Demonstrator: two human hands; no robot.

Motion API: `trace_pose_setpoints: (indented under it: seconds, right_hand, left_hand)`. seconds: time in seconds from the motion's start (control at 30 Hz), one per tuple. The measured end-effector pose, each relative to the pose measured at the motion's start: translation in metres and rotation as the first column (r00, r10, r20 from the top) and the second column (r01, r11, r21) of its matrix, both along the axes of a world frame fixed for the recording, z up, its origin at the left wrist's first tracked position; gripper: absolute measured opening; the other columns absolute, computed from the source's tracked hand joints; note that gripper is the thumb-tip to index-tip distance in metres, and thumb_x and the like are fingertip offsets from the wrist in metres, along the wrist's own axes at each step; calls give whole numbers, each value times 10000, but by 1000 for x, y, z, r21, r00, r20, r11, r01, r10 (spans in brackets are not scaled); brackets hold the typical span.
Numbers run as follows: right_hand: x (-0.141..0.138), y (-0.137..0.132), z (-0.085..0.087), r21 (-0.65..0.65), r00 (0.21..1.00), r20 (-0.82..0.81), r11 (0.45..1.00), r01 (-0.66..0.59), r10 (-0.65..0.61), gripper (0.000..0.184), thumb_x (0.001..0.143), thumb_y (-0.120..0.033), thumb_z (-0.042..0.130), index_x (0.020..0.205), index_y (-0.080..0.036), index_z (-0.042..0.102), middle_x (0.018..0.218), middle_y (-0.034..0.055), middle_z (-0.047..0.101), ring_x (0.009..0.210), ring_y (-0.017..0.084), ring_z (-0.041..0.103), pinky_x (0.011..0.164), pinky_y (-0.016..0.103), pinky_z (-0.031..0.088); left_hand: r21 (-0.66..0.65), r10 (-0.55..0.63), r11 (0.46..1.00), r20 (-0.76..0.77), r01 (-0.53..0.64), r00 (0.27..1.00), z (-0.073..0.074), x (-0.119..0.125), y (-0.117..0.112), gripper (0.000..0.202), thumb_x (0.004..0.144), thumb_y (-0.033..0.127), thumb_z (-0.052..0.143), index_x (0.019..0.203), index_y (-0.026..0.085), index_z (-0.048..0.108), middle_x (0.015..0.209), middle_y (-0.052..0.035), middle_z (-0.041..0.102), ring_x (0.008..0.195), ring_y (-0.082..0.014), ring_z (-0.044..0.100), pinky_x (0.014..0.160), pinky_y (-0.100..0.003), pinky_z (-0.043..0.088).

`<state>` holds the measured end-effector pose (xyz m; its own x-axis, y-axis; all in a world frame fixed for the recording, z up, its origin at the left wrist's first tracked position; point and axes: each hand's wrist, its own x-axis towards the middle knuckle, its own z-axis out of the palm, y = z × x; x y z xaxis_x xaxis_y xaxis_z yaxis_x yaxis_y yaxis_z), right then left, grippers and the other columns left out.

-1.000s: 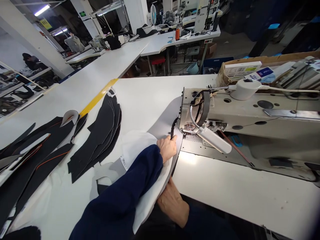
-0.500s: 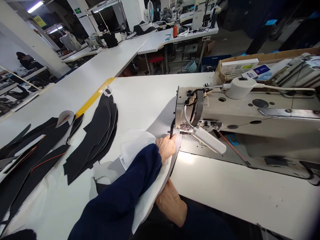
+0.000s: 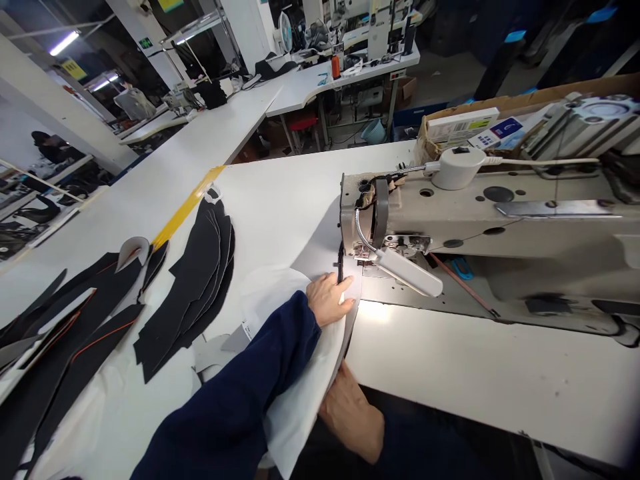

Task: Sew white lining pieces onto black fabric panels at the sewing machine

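Note:
My left hand (image 3: 329,301) lies on top of a white and grey fabric piece (image 3: 300,387), just in front of the sewing machine's (image 3: 380,220) needle area. Its index finger points along the fabric's edge, with the thumb spread apart from it. Lower down, near the table's front edge, my right hand (image 3: 353,410) holds the same curved edge, its fingertips partly hidden beneath the fabric. The edge runs from that hand up to the presser foot, which the machine head partly hides. A white lamp (image 3: 410,272) on a bendy neck hangs beside the needle.
Stacked dark fabric pieces (image 3: 193,287) lie on the white table at left, beside more dark panels with orange lines (image 3: 75,333). Yellow tape (image 3: 187,207) crosses the table. Behind the machine stands a cardboard box (image 3: 425,143) with small packages. A pink stick (image 3: 463,283) rests under the machine arm.
The view has shifted slightly, so the machine sits further left. My left thumb has spread away from the index finger. My right hand still holds the fabric edge, a little lower in view.

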<state>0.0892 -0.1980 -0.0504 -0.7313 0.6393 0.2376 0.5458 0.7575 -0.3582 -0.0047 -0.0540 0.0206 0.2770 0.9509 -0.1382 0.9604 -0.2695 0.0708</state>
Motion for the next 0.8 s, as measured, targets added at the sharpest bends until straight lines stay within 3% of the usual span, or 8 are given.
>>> trace_pose_setpoints:
  seconds: [0.17, 0.33, 0.47, 0.53, 0.6, 0.67, 0.8]
  right_hand:
    - [1, -9, 5, 70, 995, 98, 997, -36, 29, 314, 802, -83, 462, 1071, -158, 606, 941, 81, 662, 989, 274, 549, 1018, 529, 289]
    - [3, -12, 8, 102, 996, 92, 995, -9, 0, 328, 835, -147, 471, 1139, -163, 592, 1043, 103, 643, 1065, 307, 509, 1022, 580, 233]
    - [7, -10, 19, 159, 995, 99, 987, -23, 7, 323, 826, -170, 509, 1134, -146, 604, 1110, 132, 619, 1124, 336, 471, 1041, 615, 162]
    - [7, -12, 26, 187, 991, 126, 980, -66, 43, 318, 812, -163, 528, 1115, -118, 616, 1130, 153, 608, 1139, 347, 459, 1034, 611, 190]
    - [7, -17, 31, 159, 978, 181, 978, -137, 108, 276, 788, -143, 551, 1042, -103, 650, 1087, 160, 626, 1101, 337, 490, 998, 567, 291]
    - [6, -24, 32, 74, 952, 258, 980, -187, 162, 209, 742, -87, 576, 918, -111, 686, 956, 148, 664, 985, 305, 557, 898, 492, 411]
    - [3, -32, 29, -76, 915, 311, 967, -244, 256, 192, 660, 19, 577, 702, -140, 676, 695, 92, 658, 754, 235, 602, 723, 387, 478]
  left_hand:
    - [-14, -18, 1000, 28, 19, 999, -5, 0, 1, 455, 820, 449, 487, 1269, 377, 494, 944, -38, 538, 869, -202, 552, 701, -296, 451]
    - [-15, 2, 1000, 53, -1, 999, -9, 1, 6, 436, 825, 436, 483, 1256, 377, 508, 927, -34, 532, 844, -192, 548, 690, -290, 446]
    - [44, -7, 999, 19, 6, 1000, 7, 9, 6, 370, 842, 386, 476, 1198, 333, 561, 1033, -62, 512, 958, -223, 498, 776, -336, 431]
    - [92, -67, 993, -15, 68, 998, 21, 14, -10, 287, 857, 377, 460, 1071, 280, 623, 1116, -79, 484, 1038, -251, 450, 836, -380, 406]
    - [40, -131, 990, -38, 133, 991, 35, 18, -37, 313, 861, 436, 440, 1005, 225, 622, 1098, -94, 489, 1025, -263, 448, 834, -401, 407]
    - [-95, -147, 985, -61, 141, 987, 43, 21, -69, 410, 848, 471, 441, 1120, 186, 556, 1034, -105, 507, 942, -255, 486, 748, -383, 442]
    - [-243, -98, 969, -187, 51, 977, 36, 24, -105, 562, 837, 237, 433, 1375, 143, 297, 1031, -115, 514, 840, -225, 549, 601, -324, 456]
